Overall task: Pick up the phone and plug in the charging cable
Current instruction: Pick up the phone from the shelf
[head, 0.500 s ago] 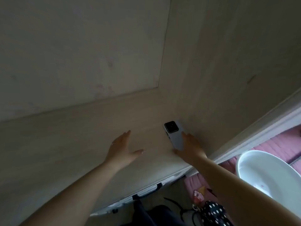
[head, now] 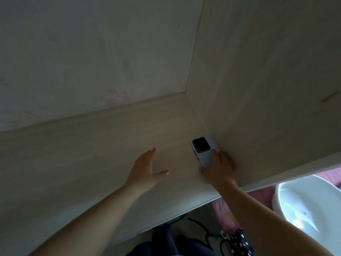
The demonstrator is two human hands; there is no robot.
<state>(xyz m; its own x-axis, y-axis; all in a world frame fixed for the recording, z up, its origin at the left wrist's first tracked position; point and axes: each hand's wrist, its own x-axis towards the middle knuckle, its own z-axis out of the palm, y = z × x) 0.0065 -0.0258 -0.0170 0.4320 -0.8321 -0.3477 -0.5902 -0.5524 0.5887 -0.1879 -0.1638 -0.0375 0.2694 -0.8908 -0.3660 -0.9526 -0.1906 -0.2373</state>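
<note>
A pale grey phone with a black square camera block lies face down on a light wooden shelf, tucked against the right side panel. My right hand covers the phone's near end, fingers spread around its edges, thumb at its left side. My left hand hovers flat and open over the shelf, a hand's width left of the phone, holding nothing. A thin black cable shows below the shelf's front edge; its plug is hidden.
The shelf is boxed in by a back panel and a right side panel. Below the shelf's front edge are a white basin, pink fabric, a black dotted bag and dark clothing.
My right hand has slid further over the phone, its fingers now wrapping the phone's near end. The left hand stays open beside it. The camera has shifted slightly.
</note>
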